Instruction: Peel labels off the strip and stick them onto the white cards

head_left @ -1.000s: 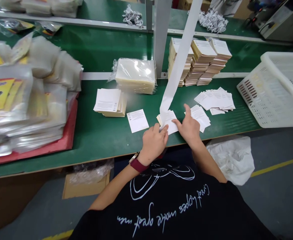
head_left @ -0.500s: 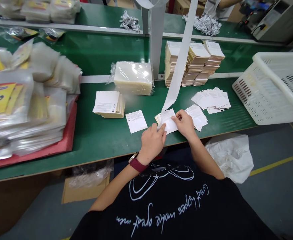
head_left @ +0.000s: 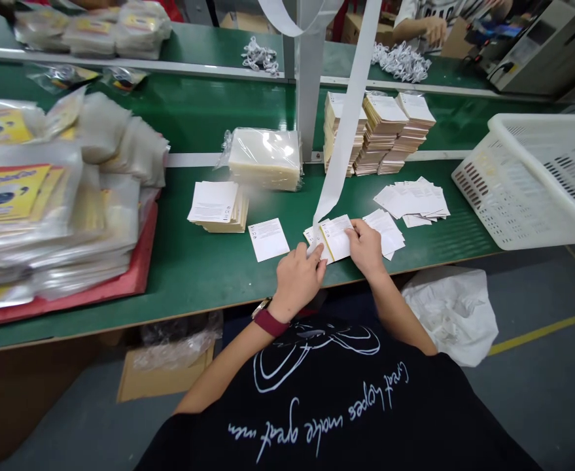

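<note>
A white printed card (head_left: pixel 339 237) with a yellow edge is pinched between the thumb and fingers of my right hand (head_left: pixel 367 250). It lies partly over a small stack of similar cards (head_left: pixel 322 254) near the table's front edge. My left hand (head_left: pixel 297 273) is closed at the stack's left side, a finger pressing on the top card. A long white paper strip (head_left: pixel 339 167) hangs from above and runs down to those left fingers, which appear to grip its lower end. A single card (head_left: pixel 268 239) lies left of the stack; loose cards (head_left: pixel 384 230) lie behind my right hand.
A card stack (head_left: pixel 213 203), a clear-wrapped pack (head_left: pixel 265 157), tall card stacks (head_left: pixel 380 134) and a fanned card pile (head_left: pixel 415 199) surround the work spot. Bagged packets (head_left: pixel 46 216) fill the left; a white basket (head_left: pixel 532 190) stands right. A metal post (head_left: pixel 308 85) rises behind.
My right hand has shifted the top card slightly right, so its yellow edge and the card beneath now show. My left hand stays in place. A co-worker's hand has come into view behind.
</note>
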The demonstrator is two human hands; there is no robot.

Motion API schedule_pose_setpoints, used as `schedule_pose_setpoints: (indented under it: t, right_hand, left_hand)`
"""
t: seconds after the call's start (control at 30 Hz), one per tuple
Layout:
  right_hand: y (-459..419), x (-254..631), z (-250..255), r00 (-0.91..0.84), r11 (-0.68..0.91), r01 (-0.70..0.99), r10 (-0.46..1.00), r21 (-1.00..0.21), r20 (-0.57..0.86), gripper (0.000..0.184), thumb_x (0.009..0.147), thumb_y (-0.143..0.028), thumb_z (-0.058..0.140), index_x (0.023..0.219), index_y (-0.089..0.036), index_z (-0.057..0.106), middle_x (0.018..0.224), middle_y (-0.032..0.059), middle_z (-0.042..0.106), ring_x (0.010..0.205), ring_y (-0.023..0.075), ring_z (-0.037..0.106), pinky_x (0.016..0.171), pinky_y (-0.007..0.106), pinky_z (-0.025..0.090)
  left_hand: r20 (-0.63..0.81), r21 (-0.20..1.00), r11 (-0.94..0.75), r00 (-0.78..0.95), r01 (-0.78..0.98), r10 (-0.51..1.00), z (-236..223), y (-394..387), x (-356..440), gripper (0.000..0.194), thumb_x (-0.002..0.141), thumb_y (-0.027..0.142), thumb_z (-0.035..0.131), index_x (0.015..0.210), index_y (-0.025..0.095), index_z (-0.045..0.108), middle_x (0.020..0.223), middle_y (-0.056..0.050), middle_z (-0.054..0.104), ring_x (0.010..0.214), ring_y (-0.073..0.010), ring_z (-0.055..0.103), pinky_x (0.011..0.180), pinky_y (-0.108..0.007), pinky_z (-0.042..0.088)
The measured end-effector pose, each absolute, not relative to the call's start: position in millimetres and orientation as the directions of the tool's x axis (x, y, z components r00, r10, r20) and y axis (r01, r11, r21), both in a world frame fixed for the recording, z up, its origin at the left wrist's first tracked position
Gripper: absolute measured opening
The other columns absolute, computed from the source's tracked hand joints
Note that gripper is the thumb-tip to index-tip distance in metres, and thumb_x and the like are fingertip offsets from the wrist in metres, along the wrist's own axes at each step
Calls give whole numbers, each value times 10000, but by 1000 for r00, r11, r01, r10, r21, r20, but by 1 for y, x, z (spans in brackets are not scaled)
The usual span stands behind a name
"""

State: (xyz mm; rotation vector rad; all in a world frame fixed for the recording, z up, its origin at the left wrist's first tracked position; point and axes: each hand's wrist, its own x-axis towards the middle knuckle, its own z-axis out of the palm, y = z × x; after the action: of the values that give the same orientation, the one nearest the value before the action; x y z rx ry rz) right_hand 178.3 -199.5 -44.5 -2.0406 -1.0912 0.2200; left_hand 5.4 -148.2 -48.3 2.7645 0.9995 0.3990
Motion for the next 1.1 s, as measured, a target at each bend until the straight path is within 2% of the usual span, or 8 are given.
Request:
schedule_pose_setpoints:
  t: [0.2,0.4,0.6,0.73,0.8,0.87,1.0,1.1]
  right_hand:
    - [-220,225,-44,704,-382,634,645,-672,297,189,861,-321,473,854,-205,623,838,56,671,798,218,582,759,342,451]
    - [-240,265,-61,770,-624,632,569,-459,288,147,822,-307,506,800,-194,596,794,80,638,830,251,554,807,396,412]
    - [-246,254,-54,749,-661,652,483,-371,454,221,781,-338,626,924,-176,580,929,99,621,950,280,521,881,469,371]
    - [-252,201,-30,637,-306,723,644,-620,424,181,848,-371,616,925,-215,568,922,46,630,898,219,573,870,399,433]
    - [-252,165,-21,397,-31,694,850,-720,346,185,848,-343,656,982,-237,588,976,40,659,948,208,601,892,380,453]
    - [-250,135,-19,221,142,626,911,-767,349,180,866,-284,648,1035,-250,594,949,26,673,925,193,613,879,366,471]
    - [-241,108,-29,262,226,558,865,-799,428,81,909,-200,570,967,-242,608,829,10,630,818,167,598,790,333,494]
    - [-239,109,-35,321,236,543,829,-806,459,130,907,-193,574,1021,-247,607,828,7,618,811,163,598,783,333,500]
  left_hand:
    - [250,290,-750,709,595,659,-50,-147,2,348,944,341,508,1223,197,659,929,-101,605,763,-219,598,619,-308,418]
    - [329,573,-644,577,507,748,-60,-141,-4,325,922,222,467,1146,163,694,915,-89,677,761,-195,636,672,-294,475]
    - [277,843,-448,474,296,836,-60,-136,-8,300,893,257,489,1047,159,726,979,-85,731,890,-199,670,824,-335,529]
    - [128,967,-204,396,156,909,-50,-131,-6,251,847,302,583,995,171,738,990,-64,746,936,-206,672,884,-357,521]
    - [92,992,-118,362,50,928,-43,-129,-1,236,820,309,628,983,179,740,990,-55,745,942,-204,668,897,-355,512]
    - [70,997,-58,337,-45,939,-38,-127,6,217,798,302,655,960,184,737,962,-47,739,903,-191,664,847,-331,520]
    - [31,989,19,334,-147,942,-34,-127,17,186,789,322,678,905,179,704,886,-42,706,789,-166,644,713,-294,531]
    - [147,988,-129,293,-81,945,-34,-131,11,252,874,383,610,1024,189,670,989,-71,671,861,-178,641,751,-326,547]
